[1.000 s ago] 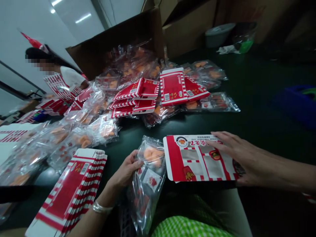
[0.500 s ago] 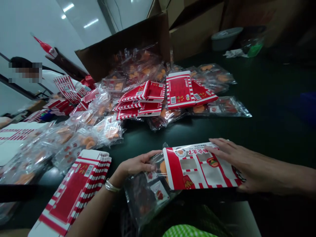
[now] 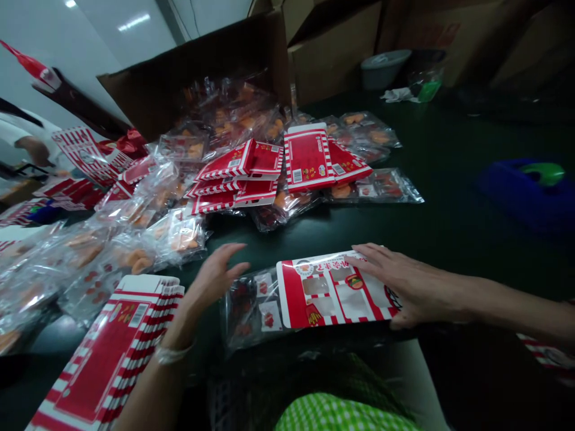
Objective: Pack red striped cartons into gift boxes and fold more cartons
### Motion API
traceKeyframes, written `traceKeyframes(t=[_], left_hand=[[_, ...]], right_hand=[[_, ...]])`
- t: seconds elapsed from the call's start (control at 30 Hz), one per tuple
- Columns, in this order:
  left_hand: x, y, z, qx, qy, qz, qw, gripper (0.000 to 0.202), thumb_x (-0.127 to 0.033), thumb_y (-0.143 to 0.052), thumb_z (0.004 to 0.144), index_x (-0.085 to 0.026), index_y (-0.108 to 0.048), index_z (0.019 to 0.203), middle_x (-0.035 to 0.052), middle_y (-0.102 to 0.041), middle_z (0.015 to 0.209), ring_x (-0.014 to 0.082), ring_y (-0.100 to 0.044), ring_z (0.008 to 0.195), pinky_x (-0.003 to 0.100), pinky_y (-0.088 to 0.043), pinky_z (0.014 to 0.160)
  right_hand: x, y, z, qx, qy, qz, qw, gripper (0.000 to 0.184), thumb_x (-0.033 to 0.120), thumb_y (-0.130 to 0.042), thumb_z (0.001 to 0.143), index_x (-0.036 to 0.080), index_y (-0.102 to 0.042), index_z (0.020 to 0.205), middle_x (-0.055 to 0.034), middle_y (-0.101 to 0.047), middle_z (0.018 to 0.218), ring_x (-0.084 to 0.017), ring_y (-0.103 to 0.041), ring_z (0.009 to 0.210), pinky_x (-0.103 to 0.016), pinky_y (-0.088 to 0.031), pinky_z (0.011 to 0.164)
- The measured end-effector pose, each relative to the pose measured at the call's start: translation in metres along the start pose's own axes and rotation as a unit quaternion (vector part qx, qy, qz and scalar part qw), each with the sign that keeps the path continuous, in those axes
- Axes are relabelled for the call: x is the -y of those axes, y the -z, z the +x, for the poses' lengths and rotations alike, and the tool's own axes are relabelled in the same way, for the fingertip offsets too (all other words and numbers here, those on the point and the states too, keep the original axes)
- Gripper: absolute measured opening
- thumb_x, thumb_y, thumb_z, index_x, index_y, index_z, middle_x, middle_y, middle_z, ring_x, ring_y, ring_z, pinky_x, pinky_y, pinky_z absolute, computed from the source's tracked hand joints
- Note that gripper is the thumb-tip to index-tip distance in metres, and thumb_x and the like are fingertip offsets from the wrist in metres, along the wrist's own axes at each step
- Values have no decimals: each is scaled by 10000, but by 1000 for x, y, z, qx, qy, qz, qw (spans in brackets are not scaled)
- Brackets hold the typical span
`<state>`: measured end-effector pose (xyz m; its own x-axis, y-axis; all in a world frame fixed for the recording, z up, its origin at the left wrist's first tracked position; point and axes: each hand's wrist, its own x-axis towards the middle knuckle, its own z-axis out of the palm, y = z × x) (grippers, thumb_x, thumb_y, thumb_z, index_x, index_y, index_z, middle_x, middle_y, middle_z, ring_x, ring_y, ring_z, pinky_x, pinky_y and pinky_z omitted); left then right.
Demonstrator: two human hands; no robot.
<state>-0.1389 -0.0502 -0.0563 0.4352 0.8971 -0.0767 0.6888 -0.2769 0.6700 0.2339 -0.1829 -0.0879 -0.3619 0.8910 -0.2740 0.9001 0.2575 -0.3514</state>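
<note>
We rest our right hand (image 3: 413,287) flat, fingers spread, on one red-striped card sleeve (image 3: 332,293) over a clear pouch (image 3: 249,311) near the surface's (image 3: 449,239) near edge; our left hand (image 3: 220,278) is open, empty. A flat-sleeve stack (image 3: 108,359) and heaped pouches (image 3: 224,120) remain.

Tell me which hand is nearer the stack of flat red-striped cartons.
The left hand is nearer, just beside the stack of flat red-striped cartons; the right hand rests farther off on a flat carton.
</note>
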Motion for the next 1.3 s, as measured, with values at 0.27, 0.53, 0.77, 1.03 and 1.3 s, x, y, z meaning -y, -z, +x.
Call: traceKeyframes(t=[0.27, 0.53, 0.77, 1.03, 1.3], left_hand=[[13, -38, -61, 129, 189, -378, 897, 408, -366, -780, 663, -160, -534, 915, -51, -569, 600, 68, -468, 455, 170, -345, 448], [-26, -63, -45, 48, 273, -524, 806, 222, -202, -728, 620, -140, -521, 673, -38, -594, 554, 100, -536, 491, 242, -485, 529], [-71, -42, -51, 60, 213, -563, 796, 372, -168, -756, 643, -104, -620, 984, 99, -720, 910, 187, -681, 755, 332, -550, 767], [-100, -4, -62, -70, -105, -499, 857, 784, -254, -798, 686, -333, -404, 1359, 41, -576, 1313, 258, -524, 1223, 369, -456, 1002], [-41, -122, -70, 27, 65, -601, 796, 884, -316, -759, 751, -257, -208, 1440, 119, -674, 1151, 265, -656, 1012, 441, -494, 921]], right_hand=[[26, 2, 3, -13, 65, 8, 998, 1094, 316, -824, 493, 215, -325, 1461, -188, -210, 1536, -444, -183, 1388, -604, -260, 1086], [60, 2, 30, 22, 106, 37, 994, 1115, 346, -832, 542, 203, -253, 1485, -231, -163, 1536, -436, -148, 1399, -595, -248, 1086], [99, -17, 30, -247, 151, -25, 957, 756, 163, -666, 727, 246, -380, 1421, -172, -386, 1462, -414, -267, 1369, -641, -257, 1064], [97, 42, 2, -286, 64, 558, 776, 424, 418, -747, 684, 228, -622, 1043, -69, -722, 980, -300, -694, 849, -454, -590, 744], [93, -40, 23, -223, -103, 738, 629, 856, 436, -815, 624, 209, -354, 1310, -172, -599, 1241, -312, -673, 949, -469, -581, 779]])
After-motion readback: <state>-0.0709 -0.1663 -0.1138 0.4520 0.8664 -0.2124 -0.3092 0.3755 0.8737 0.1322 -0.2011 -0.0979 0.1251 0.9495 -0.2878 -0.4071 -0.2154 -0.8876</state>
